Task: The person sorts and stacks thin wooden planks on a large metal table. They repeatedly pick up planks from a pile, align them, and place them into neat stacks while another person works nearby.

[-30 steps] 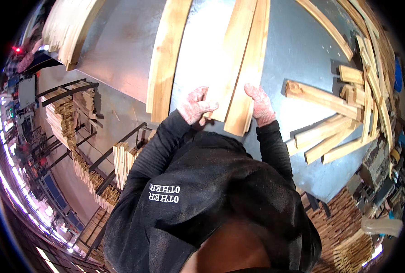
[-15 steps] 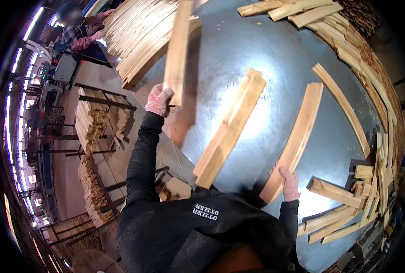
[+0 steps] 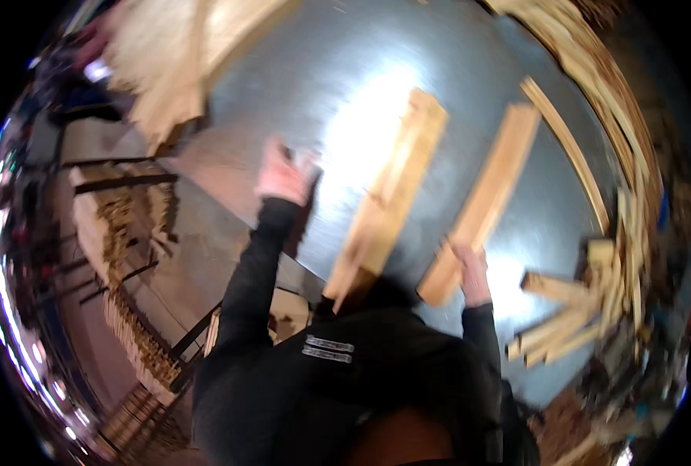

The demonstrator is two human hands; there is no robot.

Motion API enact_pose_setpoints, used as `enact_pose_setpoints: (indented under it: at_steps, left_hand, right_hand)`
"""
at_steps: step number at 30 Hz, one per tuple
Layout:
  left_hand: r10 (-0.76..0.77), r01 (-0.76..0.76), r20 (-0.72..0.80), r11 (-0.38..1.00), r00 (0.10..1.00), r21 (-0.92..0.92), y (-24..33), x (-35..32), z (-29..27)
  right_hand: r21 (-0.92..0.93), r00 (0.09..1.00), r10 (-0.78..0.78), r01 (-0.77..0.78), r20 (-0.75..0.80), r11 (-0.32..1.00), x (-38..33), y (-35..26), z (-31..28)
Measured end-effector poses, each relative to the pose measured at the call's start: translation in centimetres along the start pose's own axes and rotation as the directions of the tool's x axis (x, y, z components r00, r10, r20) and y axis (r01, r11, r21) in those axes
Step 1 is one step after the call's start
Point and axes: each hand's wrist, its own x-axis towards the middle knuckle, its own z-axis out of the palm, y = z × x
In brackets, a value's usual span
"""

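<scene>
My left hand [image 3: 283, 172], in a light pinkish glove and smeared by motion, hovers above the grey metal table [image 3: 345, 70] with fingers apart and nothing in it. My right hand [image 3: 472, 273], also gloved, grips the near end of a wooden board [image 3: 487, 190] from its right side. Between my hands lie wooden boards [image 3: 400, 175] side by side, their long edges together. A narrower wooden strip [image 3: 572, 147] rests to the right of the held board. Beyond my left hand is a broad stack of boards [image 3: 244, 27] at the table's far left.
Loose boards run along the table's right rim in a pile [image 3: 594, 46]. Short offcuts [image 3: 555, 342] lie at the near right. On the floor to the left, racks hold stacked wood [image 3: 100, 225]. Another person [image 3: 73, 78] stands blurred at the far left.
My left hand has let go of its board, which now appears to lie on the far-left stack, and is empty. My right hand still holds its board. The whole view has shifted.
</scene>
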Motion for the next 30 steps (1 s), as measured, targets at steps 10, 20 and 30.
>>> enact_pose_setpoints:
  at_steps: [10,20,30]
  left_hand:
    - [-0.204,0.069,0.458,0.954,0.865,0.293,5.7,-10.6,9.8]
    - [-0.024,0.059,0.342,0.994,0.939,-0.093,10.3,-13.5,13.0]
    - [0.524,0.777,0.778,0.304,0.346,-0.551,9.2,-16.3,8.8]
  right_hand:
    - [0.244,0.941,-0.025,-0.062,0.338,0.968,1.6,2.9,-3.4]
    - [0.439,0.890,-0.082,-0.139,0.448,0.888,0.5,2.8,-4.1]
    - [0.461,0.883,0.013,-0.258,0.470,0.849,0.0,-4.6,-1.2]
